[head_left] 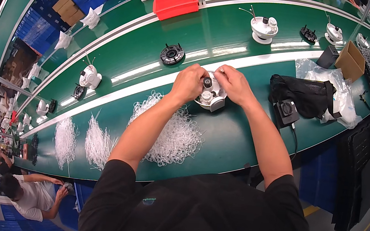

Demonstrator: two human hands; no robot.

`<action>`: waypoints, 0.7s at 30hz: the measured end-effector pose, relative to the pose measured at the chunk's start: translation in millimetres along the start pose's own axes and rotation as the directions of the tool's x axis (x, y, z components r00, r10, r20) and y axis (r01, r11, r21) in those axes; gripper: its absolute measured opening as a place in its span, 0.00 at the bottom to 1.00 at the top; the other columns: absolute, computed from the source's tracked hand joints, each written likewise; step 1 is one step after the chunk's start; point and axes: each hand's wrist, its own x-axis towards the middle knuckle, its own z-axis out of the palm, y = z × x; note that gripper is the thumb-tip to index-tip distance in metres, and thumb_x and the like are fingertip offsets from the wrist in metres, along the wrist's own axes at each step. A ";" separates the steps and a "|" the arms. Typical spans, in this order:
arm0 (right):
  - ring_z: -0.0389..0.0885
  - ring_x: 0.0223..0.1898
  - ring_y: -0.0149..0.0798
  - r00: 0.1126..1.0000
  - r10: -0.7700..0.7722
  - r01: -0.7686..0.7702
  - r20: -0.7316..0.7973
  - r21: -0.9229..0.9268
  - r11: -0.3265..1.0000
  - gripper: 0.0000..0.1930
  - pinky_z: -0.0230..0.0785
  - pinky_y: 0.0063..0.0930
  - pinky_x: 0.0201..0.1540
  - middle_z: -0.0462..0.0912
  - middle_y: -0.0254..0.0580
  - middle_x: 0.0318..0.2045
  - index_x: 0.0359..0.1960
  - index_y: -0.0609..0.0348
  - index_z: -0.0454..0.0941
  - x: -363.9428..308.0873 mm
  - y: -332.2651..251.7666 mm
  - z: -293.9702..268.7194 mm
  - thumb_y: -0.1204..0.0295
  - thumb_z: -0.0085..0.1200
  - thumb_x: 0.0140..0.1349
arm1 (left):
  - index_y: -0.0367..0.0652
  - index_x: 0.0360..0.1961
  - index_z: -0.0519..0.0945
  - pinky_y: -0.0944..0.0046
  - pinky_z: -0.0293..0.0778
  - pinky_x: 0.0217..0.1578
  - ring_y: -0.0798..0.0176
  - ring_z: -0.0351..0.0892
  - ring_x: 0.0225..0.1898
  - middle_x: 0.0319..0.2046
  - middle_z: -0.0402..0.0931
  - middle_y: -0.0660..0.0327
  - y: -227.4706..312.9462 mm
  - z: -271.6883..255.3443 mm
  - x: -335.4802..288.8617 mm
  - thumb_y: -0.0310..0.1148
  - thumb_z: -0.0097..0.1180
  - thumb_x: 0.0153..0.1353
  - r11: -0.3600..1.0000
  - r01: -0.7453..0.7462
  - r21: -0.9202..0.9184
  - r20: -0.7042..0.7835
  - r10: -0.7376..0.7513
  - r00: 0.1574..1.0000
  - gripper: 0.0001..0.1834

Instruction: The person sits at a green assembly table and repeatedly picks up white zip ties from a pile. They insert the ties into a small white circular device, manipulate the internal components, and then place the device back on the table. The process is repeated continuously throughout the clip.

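Note:
A white round housing sits on the near green bench top in front of me, with a black cylinder and a clear-and-white round part in its open top. My left hand is at the housing's left rim, fingers curled and pinched together beside the black cylinder. At the far right rim is my right hand, its thumb and forefinger closed on a small pale bit too small to name. What the left fingertips hold is hidden.
Left of the housing lie a tangled heap of thin white looped strands and two smaller bundles. A black disc-shaped base and similar white housings stand on the green line beyond. Right are a black bag and a corded black device.

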 end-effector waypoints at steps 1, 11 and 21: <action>0.79 0.33 0.48 0.999 0.005 -0.002 0.046 -0.056 0.998 0.09 0.69 0.39 0.38 0.79 0.46 0.29 0.37 0.59 0.79 -1.4 -8.2 -4.0 0.66 0.55 0.64 | 0.39 0.31 0.82 0.52 0.75 0.38 0.46 0.80 0.36 0.32 0.78 0.52 -1.5 0.4 -0.3 0.21 0.59 0.52 1.000 0.008 -0.008 -0.012 -0.008 1.000 0.05; 0.80 0.37 0.51 0.968 -0.179 0.234 0.174 -0.380 0.895 0.09 0.71 0.45 0.41 0.79 0.47 0.30 0.35 0.57 0.81 7.4 -3.5 -11.5 0.68 0.62 0.57 | 0.39 0.30 0.80 0.50 0.74 0.36 0.45 0.79 0.34 0.32 0.77 0.52 0.8 2.4 -5.2 0.25 0.60 0.56 0.999 0.047 -0.024 -0.122 -0.050 0.991 0.02; 0.71 0.31 0.30 0.993 -0.053 0.058 -0.108 0.044 0.997 0.14 0.68 0.26 0.37 0.75 0.35 0.32 0.42 0.60 0.80 -0.4 19.6 -5.6 0.62 0.59 0.65 | 0.38 0.38 0.80 0.57 0.75 0.36 0.53 0.80 0.32 0.32 0.78 0.54 -10.2 -7.4 -13.7 0.32 0.63 0.59 0.981 0.145 -0.132 -0.100 -0.159 0.982 0.10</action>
